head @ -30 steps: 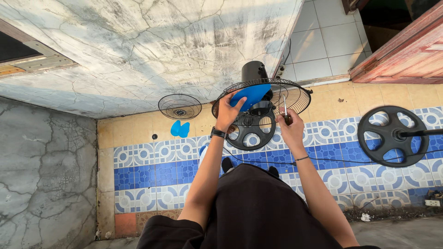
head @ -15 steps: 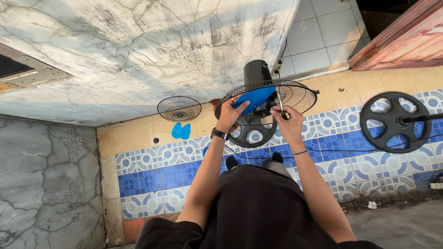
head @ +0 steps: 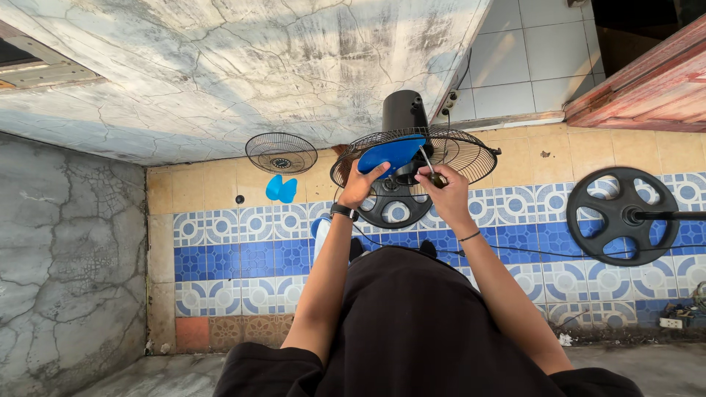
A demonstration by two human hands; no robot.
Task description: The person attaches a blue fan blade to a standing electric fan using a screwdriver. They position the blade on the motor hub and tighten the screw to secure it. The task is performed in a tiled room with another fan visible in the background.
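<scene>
While the person's left hand (head: 362,184) grips the edge of the blue fan blade (head: 396,153), holding it steady inside the rear wire guard (head: 471,158), the right hand (head: 445,192) is closed around the handle of a screwdriver (head: 429,166) whose thin shaft angles up toward the middle of the blade. The fan lies tilted on the patterned tile floor (head: 243,254), its black motor housing (head: 404,110) toward the wall and its round black base (head: 397,212) just under the hands.

From where I stand, the work looks like loosening or tightening whatever fixes the blade at the hub, and doing it well seems to depend on two things. The left hand should keep the blade from turning, so that the twist goes into the fastener and not into the shaft. The screwdriver tip should sit square in its slot before any force goes on; at the present slant it could slip and scratch the plastic or jab the wire guard. I cannot see the tip itself or the fastener, since the blade and fingers cover them.

Off to the left a second wire guard (head: 281,152) leans by the wall with another blue blade piece (head: 280,189) just below it, well apart from the hands. A large black wheel-shaped stand (head: 622,215) lies to the right.
</scene>
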